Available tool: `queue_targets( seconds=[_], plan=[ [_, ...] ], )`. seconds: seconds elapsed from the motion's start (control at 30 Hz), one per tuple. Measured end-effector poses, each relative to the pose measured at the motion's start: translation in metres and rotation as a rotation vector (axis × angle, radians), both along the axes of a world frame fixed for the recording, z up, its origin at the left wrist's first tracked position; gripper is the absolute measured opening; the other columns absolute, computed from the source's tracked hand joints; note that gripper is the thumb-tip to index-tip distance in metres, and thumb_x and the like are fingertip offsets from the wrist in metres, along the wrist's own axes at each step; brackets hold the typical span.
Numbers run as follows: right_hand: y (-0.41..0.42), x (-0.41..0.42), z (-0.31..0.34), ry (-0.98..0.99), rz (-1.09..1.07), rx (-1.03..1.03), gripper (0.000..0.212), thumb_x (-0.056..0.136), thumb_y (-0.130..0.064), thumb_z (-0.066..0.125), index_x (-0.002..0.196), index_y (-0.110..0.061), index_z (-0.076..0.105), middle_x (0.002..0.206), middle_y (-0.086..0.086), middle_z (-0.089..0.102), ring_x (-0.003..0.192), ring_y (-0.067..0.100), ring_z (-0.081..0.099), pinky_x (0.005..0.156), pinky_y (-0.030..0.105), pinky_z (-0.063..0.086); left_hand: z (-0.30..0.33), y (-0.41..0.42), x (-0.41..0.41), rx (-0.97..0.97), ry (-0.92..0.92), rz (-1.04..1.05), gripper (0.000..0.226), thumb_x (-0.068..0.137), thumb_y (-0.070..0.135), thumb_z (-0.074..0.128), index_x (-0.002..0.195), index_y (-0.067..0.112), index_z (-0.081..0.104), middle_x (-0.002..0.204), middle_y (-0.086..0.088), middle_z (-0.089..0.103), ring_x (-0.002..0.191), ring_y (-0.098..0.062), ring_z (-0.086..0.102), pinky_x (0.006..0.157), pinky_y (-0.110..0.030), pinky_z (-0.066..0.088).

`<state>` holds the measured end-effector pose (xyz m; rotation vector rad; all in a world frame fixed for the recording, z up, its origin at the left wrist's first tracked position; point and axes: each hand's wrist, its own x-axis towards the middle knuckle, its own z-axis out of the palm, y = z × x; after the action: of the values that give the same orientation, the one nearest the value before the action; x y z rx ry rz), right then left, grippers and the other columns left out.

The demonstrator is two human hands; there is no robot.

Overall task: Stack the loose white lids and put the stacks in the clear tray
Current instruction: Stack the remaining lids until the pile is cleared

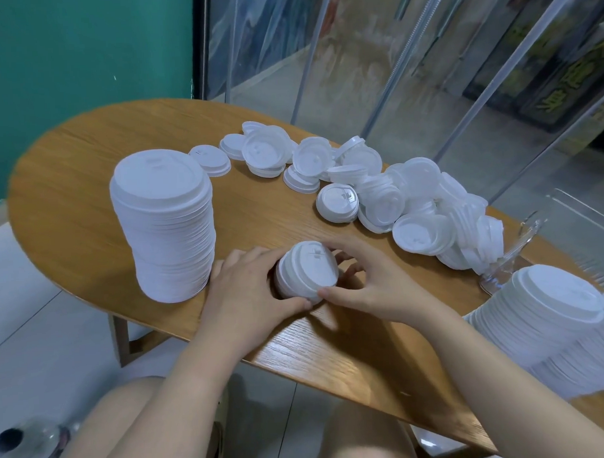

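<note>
A short stack of white lids [307, 273] sits near the front of the wooden table [87, 188]. My left hand [248, 292] grips it from the left, and my right hand [367, 284] grips it from the right, fingers curled round its rim. A tall stack of lids [165, 230] stands upright just left of my left hand. Loose white lids [371, 188] lie scattered in a band across the table's far and right side. The clear tray [520, 255] is at the right edge, holding a long stack of lids [557, 326] lying on its side.
Clear plastic curtain strips [373, 55] hang behind the table, and a green wall [65, 65] is at the left. A clear bottle [30, 444] lies on the tiled floor at the bottom left. My knees show below the table's front edge.
</note>
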<state>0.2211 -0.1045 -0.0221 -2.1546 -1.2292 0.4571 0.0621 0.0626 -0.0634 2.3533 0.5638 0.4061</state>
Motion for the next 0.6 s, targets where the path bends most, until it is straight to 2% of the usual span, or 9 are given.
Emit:
queue_targets(
  seconds=[0.2,0.3,0.4,0.5,0.6],
  plan=[
    [0.008,-0.002,0.006,-0.009,0.039,-0.010,0.071,0.077,-0.062,0.072,0.139,-0.030,0.060,0.132,-0.017,0.059,0.114,0.005,0.059,0.087,0.016,0.051,-0.001,-0.001,0.001,0.002,-0.001,0.009,0.078,0.070,0.079,0.070,0.138,0.047,0.051,0.124,0.027,0.054,0.110,-0.001,0.035,0.094,-0.029,0.024],
    [0.010,0.001,0.005,-0.002,0.022,-0.020,0.063,0.081,-0.056,0.074,0.137,-0.029,0.063,0.128,-0.017,0.061,0.109,0.007,0.061,0.085,0.016,0.051,0.001,-0.001,0.001,-0.013,-0.002,0.007,0.079,0.068,0.080,0.069,0.137,0.046,0.051,0.120,0.028,0.053,0.110,-0.002,0.036,0.093,-0.028,0.023],
    [0.014,0.001,0.008,-0.024,0.010,-0.056,0.067,0.080,-0.063,0.069,0.137,-0.028,0.064,0.127,-0.016,0.062,0.104,0.008,0.063,0.086,0.019,0.053,0.001,-0.001,0.001,-0.006,0.017,0.011,0.082,0.068,0.076,0.074,0.140,0.045,0.049,0.129,0.025,0.055,0.118,-0.006,0.040,0.097,-0.029,0.026],
    [0.016,0.002,0.009,-0.032,0.005,-0.072,0.051,0.088,-0.047,0.076,0.133,-0.025,0.066,0.120,-0.011,0.066,0.100,0.008,0.063,0.086,0.022,0.053,0.001,0.000,-0.001,-0.024,0.020,-0.003,0.089,0.067,0.075,0.076,0.144,0.044,0.044,0.135,0.023,0.054,0.123,-0.007,0.040,0.104,-0.033,0.029],
    [0.016,0.002,0.009,-0.038,0.002,-0.076,0.045,0.091,-0.039,0.077,0.132,-0.024,0.067,0.117,-0.008,0.066,0.099,0.008,0.063,0.083,0.023,0.052,-0.001,0.001,-0.002,-0.040,-0.002,-0.029,0.085,0.069,0.079,0.070,0.143,0.048,0.044,0.130,0.027,0.054,0.119,-0.005,0.040,0.103,-0.034,0.030]
  ],
)
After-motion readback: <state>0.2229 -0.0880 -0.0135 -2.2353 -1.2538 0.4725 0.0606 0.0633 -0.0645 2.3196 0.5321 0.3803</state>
